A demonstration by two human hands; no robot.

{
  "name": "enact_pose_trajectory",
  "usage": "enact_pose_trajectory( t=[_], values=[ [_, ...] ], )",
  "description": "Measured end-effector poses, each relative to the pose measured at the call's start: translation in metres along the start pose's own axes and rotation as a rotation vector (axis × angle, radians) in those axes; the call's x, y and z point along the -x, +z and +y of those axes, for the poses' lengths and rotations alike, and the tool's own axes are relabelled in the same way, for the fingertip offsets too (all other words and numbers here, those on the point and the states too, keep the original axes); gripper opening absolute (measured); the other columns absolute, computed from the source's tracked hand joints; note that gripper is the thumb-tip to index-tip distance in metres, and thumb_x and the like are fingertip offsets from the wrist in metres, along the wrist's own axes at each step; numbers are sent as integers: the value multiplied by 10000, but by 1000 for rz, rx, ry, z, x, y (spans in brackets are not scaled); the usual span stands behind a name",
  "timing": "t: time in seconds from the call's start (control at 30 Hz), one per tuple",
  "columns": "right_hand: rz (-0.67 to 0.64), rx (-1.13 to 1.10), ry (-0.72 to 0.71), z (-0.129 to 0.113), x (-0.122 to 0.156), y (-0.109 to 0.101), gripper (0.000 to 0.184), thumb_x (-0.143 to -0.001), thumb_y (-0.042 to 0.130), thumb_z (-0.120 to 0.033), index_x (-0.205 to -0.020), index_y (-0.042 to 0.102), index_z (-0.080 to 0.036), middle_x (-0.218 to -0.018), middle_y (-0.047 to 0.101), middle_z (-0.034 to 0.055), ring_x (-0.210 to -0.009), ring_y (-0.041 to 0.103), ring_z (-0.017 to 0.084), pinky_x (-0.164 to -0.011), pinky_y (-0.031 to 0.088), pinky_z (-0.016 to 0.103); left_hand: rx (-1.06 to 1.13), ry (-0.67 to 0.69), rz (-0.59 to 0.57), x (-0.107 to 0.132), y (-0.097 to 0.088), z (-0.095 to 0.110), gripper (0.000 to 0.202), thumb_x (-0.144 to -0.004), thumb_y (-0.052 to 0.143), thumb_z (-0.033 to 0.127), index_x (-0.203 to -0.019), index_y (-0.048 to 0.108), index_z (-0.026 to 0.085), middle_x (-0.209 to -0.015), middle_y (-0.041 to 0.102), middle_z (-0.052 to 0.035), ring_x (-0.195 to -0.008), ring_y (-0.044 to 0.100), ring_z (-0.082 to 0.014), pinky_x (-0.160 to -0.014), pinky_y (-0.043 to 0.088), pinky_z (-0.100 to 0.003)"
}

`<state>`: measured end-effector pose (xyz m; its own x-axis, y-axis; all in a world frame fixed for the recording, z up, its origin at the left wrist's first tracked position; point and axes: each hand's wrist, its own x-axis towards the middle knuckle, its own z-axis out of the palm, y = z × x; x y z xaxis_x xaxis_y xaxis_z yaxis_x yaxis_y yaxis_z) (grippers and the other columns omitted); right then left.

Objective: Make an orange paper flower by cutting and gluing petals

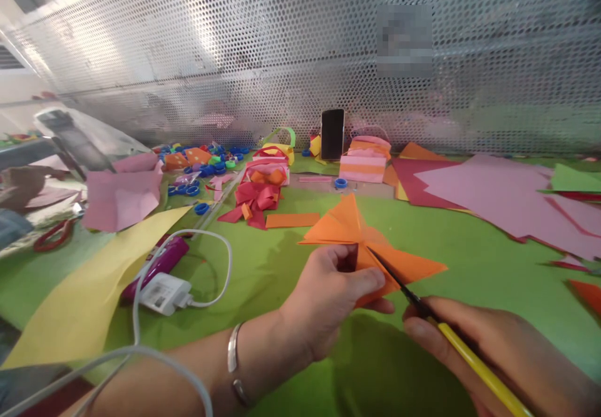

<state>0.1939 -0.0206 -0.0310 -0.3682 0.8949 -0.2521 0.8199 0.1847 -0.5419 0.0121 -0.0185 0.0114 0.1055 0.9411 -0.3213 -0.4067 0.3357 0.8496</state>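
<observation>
- The left hand (323,295) pinched folded orange paper (370,236) in its fingers, above the green surface (263,267).
- The right hand (511,342) gripped a yellow-handled tool (462,352), its dark tip at the paper; cutting or creasing, I could not tell.
- This shaping seemed to need steady holding.
- Room lay leftward, until the charger (164,293).

Left hand (323,298) pinches orange paper (347,226) toward the table's (263,267) front edge, right hand (514,342) holding a yellow-handled tool (451,335) against it; a phone (332,135) stands near the far edge.
</observation>
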Motion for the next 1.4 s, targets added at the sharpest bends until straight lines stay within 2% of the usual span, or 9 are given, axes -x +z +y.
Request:
enact_pose_trajectory(
  t=[0.17,0.37,0.47,0.67,1.0,1.13,1.27,1.4],
  values=[
    [-21,-37,33,-4,-1,-3,562,-816,358,-754,-690,645,-287,-347,575,-8,-307,535,152,-318,324,222,-8,-14,5,2,0,0,226,-629,689,135,-849,706,89,-851,686,-77,-689,599,-119,-529,500,-187],
    [86,-31,-51,0,-2,2,480,-847,405,-664,-644,628,-291,-277,504,-39,-238,467,133,-287,269,221,-7,-11,-20,0,1,-1,223,-646,692,136,-863,702,83,-849,674,-73,-691,590,-115,-528,503,-185],
    [114,-27,-65,-2,-1,0,433,-842,430,-619,-634,626,-294,-250,473,-49,-217,456,135,-292,277,221,-12,-14,-20,0,1,0,207,-649,691,138,-849,694,83,-831,665,-66,-680,585,-113,-523,505,-184],
    [5,-50,19,-18,-2,-12,454,-782,418,-639,-608,621,-271,-293,525,-4,-266,518,163,-302,329,223,-26,-23,-9,2,1,2,203,-635,665,115,-836,679,86,-807,649,-54,-657,566,-101,-531,503,-185],
    [-49,-67,100,-22,-4,-14,500,-742,393,-698,-656,636,-269,-393,591,19,-359,573,179,-352,381,239,-44,-15,-29,2,0,2,238,-619,661,124,-854,662,84,-825,631,-56,-685,566,-115,-534,506,-191],
    [-71,-95,66,-21,-5,-17,481,-740,406,-686,-650,620,-265,-354,541,1,-320,539,176,-315,350,237,-44,-17,-27,2,0,2,232,-625,678,130,-852,664,85,-825,630,-57,-694,566,-118,-535,508,-193],
    [-76,-117,-42,-8,-4,-17,362,-857,455,-548,-683,595,-262,-348,535,-27,-297,523,151,-310,316,209,-46,-26,-31,2,0,2,222,-639,711,159,-844,670,83,-823,638,-62,-680,563,-112,-534,499,-193],
    [-77,-62,-49,-3,-3,-16,332,-889,465,-508,-685,565,-267,-339,530,-36,-302,536,154,-322,318,205,-42,-42,-9,2,1,2,248,-607,747,178,-830,677,94,-832,641,-62,-689,572,-122,-552,501,-215]
  ],
)
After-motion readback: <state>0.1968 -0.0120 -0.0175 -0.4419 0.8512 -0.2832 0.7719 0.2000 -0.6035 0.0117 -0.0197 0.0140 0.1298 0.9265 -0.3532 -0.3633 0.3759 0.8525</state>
